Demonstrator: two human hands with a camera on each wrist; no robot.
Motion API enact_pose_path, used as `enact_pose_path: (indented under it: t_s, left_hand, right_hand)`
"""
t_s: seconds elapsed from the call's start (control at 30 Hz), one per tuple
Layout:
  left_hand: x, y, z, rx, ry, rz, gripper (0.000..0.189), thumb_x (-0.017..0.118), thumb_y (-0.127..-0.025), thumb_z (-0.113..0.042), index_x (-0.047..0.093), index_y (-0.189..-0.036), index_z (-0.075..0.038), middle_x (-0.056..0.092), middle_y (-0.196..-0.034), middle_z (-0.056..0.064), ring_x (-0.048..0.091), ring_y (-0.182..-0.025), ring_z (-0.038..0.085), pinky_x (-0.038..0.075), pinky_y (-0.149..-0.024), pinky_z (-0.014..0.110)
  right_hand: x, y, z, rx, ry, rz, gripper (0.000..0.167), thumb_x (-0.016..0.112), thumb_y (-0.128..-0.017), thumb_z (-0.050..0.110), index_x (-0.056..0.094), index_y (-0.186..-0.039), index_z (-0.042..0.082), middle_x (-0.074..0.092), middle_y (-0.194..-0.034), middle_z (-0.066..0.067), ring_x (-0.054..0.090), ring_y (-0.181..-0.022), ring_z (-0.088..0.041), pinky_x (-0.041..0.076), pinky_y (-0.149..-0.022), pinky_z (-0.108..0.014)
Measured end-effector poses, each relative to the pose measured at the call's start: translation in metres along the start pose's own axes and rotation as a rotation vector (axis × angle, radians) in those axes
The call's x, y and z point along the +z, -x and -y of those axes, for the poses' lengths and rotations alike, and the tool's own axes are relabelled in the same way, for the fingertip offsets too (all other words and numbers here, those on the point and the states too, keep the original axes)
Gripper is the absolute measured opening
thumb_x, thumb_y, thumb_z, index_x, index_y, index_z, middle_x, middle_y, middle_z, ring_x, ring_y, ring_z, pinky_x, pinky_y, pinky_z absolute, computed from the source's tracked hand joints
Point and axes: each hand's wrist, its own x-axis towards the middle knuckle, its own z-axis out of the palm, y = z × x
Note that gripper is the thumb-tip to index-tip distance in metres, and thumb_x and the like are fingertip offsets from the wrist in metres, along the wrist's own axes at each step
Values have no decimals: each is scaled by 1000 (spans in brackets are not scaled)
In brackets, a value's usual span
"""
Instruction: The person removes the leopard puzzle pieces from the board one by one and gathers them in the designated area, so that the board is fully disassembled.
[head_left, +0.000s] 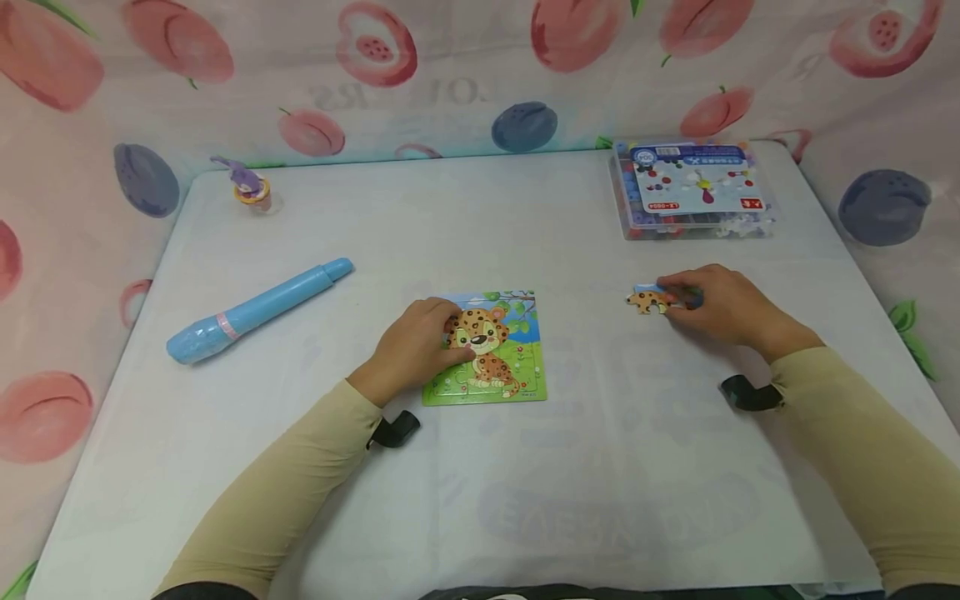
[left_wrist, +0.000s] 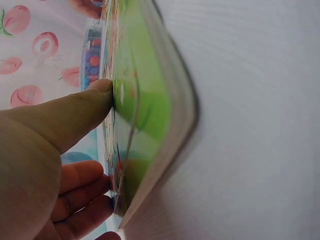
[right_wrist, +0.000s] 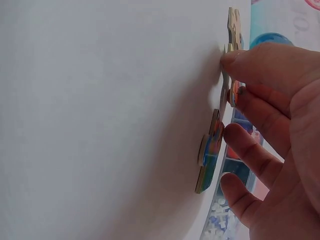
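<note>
A square jigsaw puzzle with a cartoon leopard on a green and blue ground lies on the table. My left hand rests on its left side, thumb and fingertips spread on the surface. The left wrist view shows the thumb pressing near the puzzle's edge. To the right, my right hand pinches a spotted puzzle piece between thumb and fingers, low over the table. A second puzzle piece lies beside the other fingertips in the right wrist view, partly covered by the hand in the head view.
A clear box of colourful beads stands at the back right. On the left lies a light blue tube-shaped thing. Behind it, near the back left corner, stands a small purple-topped figure. Fruit-print cloth hangs behind the table.
</note>
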Motion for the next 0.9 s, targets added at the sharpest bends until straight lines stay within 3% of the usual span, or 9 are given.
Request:
enact_pose_path:
  t_s: [0.33,0.9]
  left_hand:
    - [0,0,-1,-3,0,0,62,78,-88,-39,60,-131,2,57,-136,17,50,-125,33,45,-101,42]
    - [0,1,1,8,24,-8,62,79,-87,-37,59,-131,2,56,-137,17,49,-127,34,44,-104,43]
  right_hand:
    - [-1,2,-3,43,5,19,56,70,-93,26,55,-141,2,49,-136,-30,39,-127,-48,30,-105,-68]
    - [-3,3,2,12,-33,-8,54,67,-95,25,55,-143,5,51,-140,-26,39,-130,-46,30,-106,-68]
